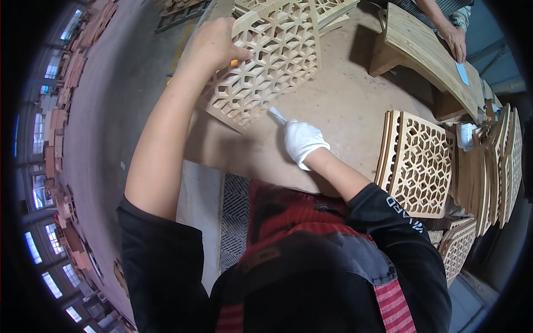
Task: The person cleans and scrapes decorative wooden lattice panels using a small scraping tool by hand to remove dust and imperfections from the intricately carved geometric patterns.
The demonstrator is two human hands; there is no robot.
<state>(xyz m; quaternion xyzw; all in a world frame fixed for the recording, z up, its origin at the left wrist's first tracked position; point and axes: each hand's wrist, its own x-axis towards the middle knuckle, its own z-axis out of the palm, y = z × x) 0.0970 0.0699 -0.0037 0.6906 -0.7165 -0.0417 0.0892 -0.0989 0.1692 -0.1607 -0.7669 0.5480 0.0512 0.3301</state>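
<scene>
My bare left hand (212,43) grips the upper left edge of a wooden lattice panel (266,62) with geometric cutouts, its thumb on the near face. The panel is tilted above the brown work table (345,108). My right hand (306,141) wears a white glove and is closed around a slim tool (277,115) with a pale, flat end; the glove hides its handle, and I cannot tell its exact kind. The tool's end points toward the panel's lower edge, a little apart from it in the picture.
More lattice panels (333,12) lie behind the held one. Upright lattice panels (424,166) stand at the right, beside further stacks (510,166). At the upper right, a co-worker's hand (454,43) holds a light-blue flat piece (462,74) on a curved wooden piece (429,54).
</scene>
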